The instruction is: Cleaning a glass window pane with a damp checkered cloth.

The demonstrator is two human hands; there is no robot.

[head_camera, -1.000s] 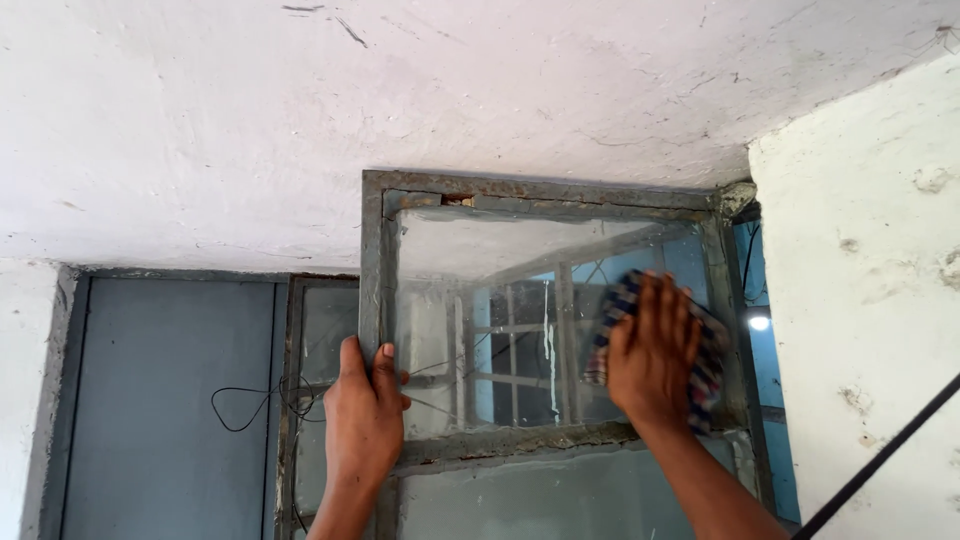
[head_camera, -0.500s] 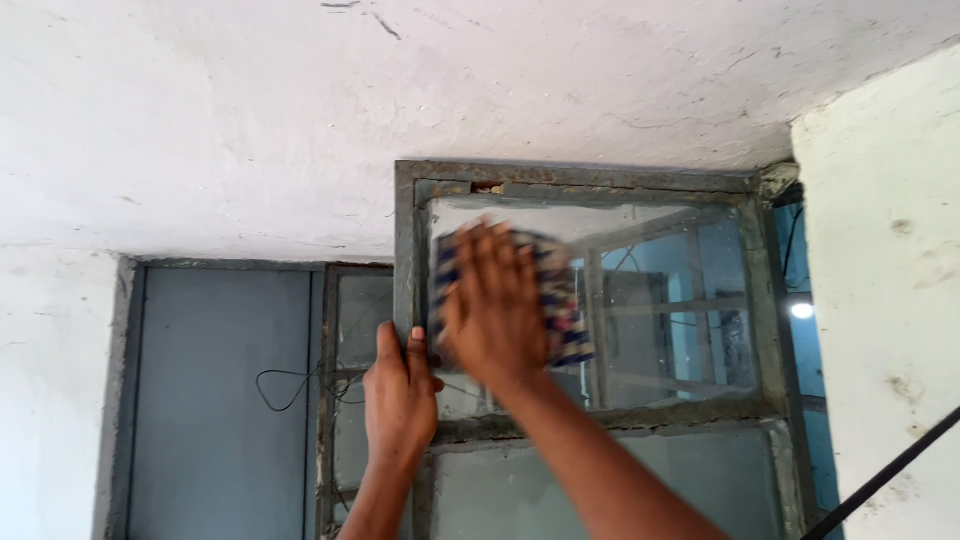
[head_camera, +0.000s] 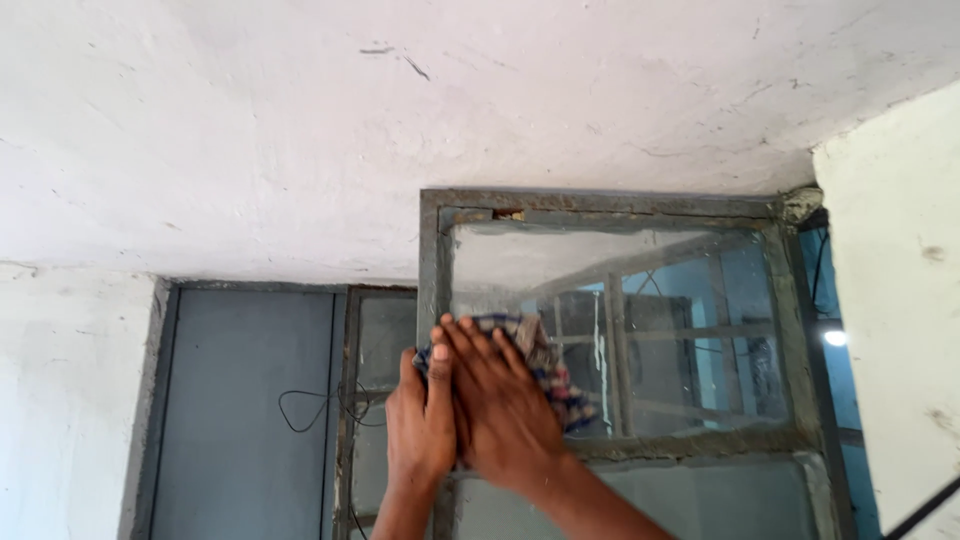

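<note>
Both of your hands sat at the lower left corner of the glass pane (head_camera: 640, 330): your right hand (head_camera: 500, 405) lay spread flat, pressing the checked cloth (head_camera: 545, 370) on it, while your left hand (head_camera: 420, 425) gripped the grey metal window frame (head_camera: 432, 270).

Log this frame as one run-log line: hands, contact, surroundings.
right hand: presses checked cloth flat on window pane, lower-left corner | left hand: grips grey window frame | wall: white plaster
</note>
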